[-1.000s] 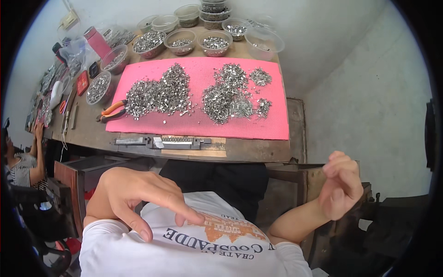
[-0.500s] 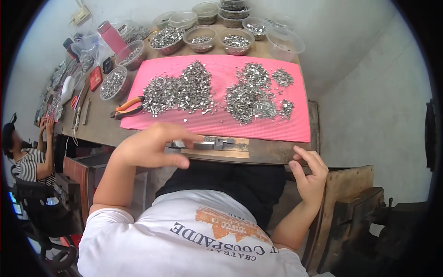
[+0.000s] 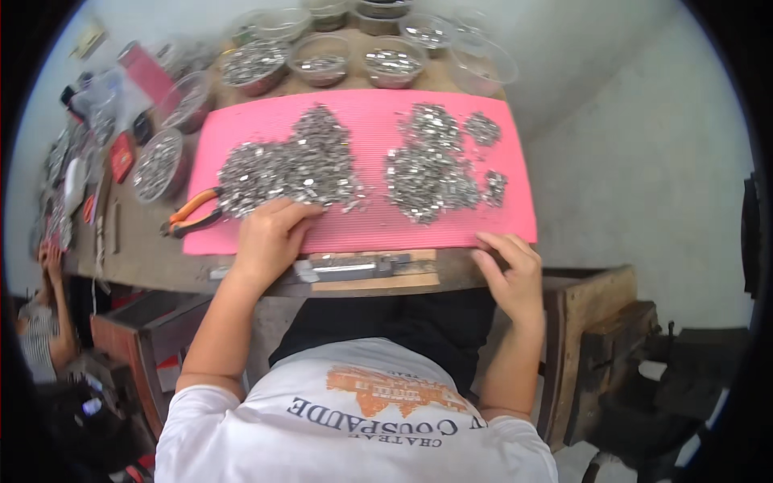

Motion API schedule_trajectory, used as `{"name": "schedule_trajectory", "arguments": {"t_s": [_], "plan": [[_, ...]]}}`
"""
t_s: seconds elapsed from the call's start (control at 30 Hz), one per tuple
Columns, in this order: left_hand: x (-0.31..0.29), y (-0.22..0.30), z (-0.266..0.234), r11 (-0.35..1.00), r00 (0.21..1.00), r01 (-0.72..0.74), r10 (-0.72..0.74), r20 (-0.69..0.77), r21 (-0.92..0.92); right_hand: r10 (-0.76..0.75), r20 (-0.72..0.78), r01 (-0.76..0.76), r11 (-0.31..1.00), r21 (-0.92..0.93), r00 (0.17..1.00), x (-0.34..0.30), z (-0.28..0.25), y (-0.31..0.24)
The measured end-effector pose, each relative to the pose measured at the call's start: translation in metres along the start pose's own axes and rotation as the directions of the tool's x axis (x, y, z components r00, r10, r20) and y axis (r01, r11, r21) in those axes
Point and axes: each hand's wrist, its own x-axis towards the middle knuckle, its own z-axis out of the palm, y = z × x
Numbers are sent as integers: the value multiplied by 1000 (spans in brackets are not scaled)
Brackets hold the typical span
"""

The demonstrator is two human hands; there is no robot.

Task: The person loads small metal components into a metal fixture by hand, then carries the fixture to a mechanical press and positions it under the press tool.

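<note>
My left hand point(image 3: 272, 238) is on the pink ribbed mat point(image 3: 370, 229), at the near edge of the left pile of small silvery metal pieces point(image 3: 290, 169). Its fingers are bent and drawn together at the tips; whatever they pinch is too small to make out. By the mat's front right corner is my right hand point(image 3: 514, 278), thumb and forefinger apart, with nothing visible between them. A grey metal fixture point(image 3: 354, 267) lies on a tan strip along the table's front edge, between my hands. A second pile of metal pieces point(image 3: 431, 173) covers the mat's right half.
Orange-handled pliers point(image 3: 193, 213) rest on the mat's left edge. Clear plastic tubs of metal pieces point(image 3: 159, 165) stand at the left and along the back. A pink bottle point(image 3: 150, 78) stands at back left. At far left, another person's hands point(image 3: 51, 262) work at the table.
My left hand has moved forward from above the fixture to the left pile, its fingers drawing in. My right hand has shifted left and forward to the mat's edge. The view has tilted.
</note>
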Motion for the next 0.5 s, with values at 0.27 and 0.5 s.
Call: {"name": "schedule_trajectory", "arguments": {"t_s": [0.27, 0.5], "plan": [[2, -3, 2, 994, 998, 44, -48, -40, -102, 9, -226, -7, 1000, 10, 974, 21, 19, 19], [-3, -1, 8, 994, 996, 31, -39, -76, -103, 41, -315, -38, 999, 16, 948, 18, 17, 52]]}}
